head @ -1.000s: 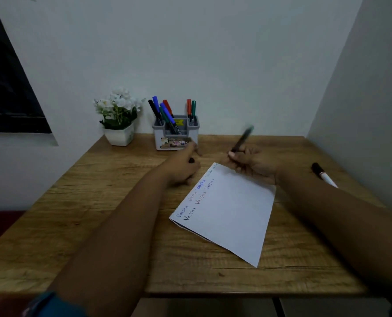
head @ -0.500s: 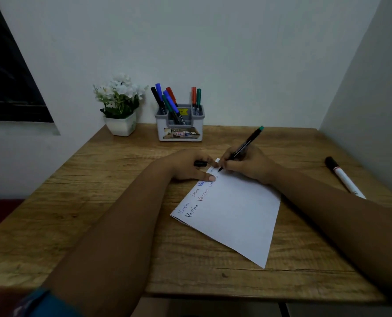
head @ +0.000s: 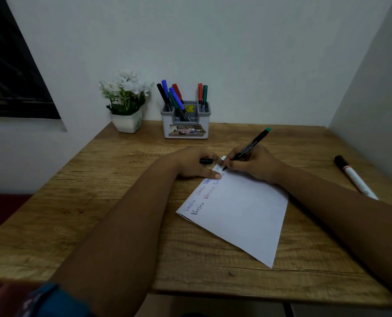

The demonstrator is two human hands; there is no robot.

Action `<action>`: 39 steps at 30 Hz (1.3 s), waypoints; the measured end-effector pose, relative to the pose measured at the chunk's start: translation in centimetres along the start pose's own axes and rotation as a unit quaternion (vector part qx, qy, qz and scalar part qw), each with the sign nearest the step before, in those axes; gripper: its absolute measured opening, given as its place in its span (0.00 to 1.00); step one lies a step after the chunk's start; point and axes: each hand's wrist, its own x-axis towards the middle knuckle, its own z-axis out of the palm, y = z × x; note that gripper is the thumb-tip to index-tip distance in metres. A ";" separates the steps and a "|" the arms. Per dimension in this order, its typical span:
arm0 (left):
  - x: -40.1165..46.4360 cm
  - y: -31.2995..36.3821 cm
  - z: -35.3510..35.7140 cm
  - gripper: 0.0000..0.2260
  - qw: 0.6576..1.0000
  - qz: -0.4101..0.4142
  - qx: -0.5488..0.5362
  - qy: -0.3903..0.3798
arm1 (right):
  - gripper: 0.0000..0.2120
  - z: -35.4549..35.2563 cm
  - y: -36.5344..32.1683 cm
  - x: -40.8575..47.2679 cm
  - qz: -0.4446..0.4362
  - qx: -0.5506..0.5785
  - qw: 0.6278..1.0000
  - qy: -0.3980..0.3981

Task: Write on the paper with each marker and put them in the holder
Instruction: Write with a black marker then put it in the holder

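Observation:
A white sheet of paper (head: 243, 211) lies slanted on the wooden table (head: 98, 202), with several coloured words along its far left edge. My right hand (head: 254, 164) grips a black marker with a green end (head: 251, 145), its tip touching the paper's far corner. My left hand (head: 195, 164) rests on the paper's edge, thumb pressing down, and holds the marker's black cap (head: 206, 161) between its fingers. A grey holder (head: 185, 124) at the back holds several markers in black, blue, green and red.
A white pot of white flowers (head: 126, 104) stands left of the holder. A whiteboard marker with a black cap (head: 354, 177) lies near the table's right edge, beside the side wall. A dark window frame is on the left wall.
My right hand brought the marker down from mid-air to the paper's far corner. My left hand moved right onto the paper's edge with the cap. The view shifted slightly.

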 end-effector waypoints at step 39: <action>-0.3 0.1 -0.3 0.28 1.000 -0.015 -0.011 -0.012 | 0.04 -0.3 0.1 0.2 0.015 -0.025 0.999 0.022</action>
